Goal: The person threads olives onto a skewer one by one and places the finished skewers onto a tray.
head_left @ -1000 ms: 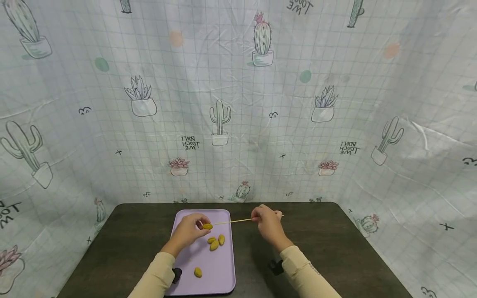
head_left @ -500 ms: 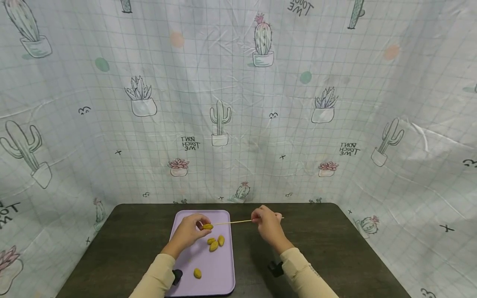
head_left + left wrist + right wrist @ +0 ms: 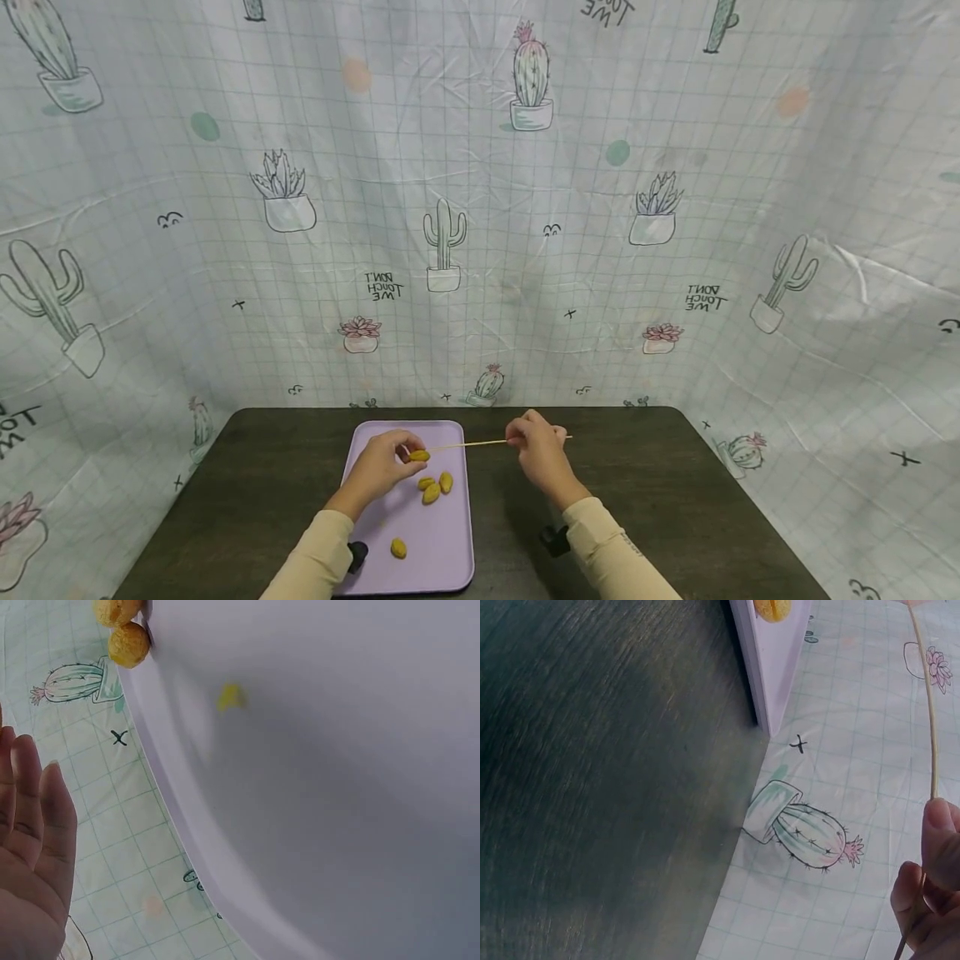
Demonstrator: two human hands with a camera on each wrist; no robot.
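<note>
My left hand point(image 3: 377, 468), over the far part of the lilac tray point(image 3: 367, 533), pinches a small yellow oval fruit point(image 3: 419, 456) between fingertips and thumb. Off the tray to the right, my right hand point(image 3: 542, 450) grips a thin wooden skewer point(image 3: 483, 443) that points left, its tip right at the fruit's near end. A slight bow shows along the skewer point(image 3: 931, 712) in the right wrist view. Only part of the left hand point(image 3: 34, 840) appears in the left wrist view, and its fruit is almost wholly out of that frame.
Three like fruits point(image 3: 431, 493) lie grouped on the tray below the left hand, and another one point(image 3: 398, 547) sits nearer its front. A tiny yellow bit point(image 3: 231, 697) is on the tray floor. Beyond the dark wooden table point(image 3: 622, 500) hangs a cactus-print curtain point(image 3: 480, 250).
</note>
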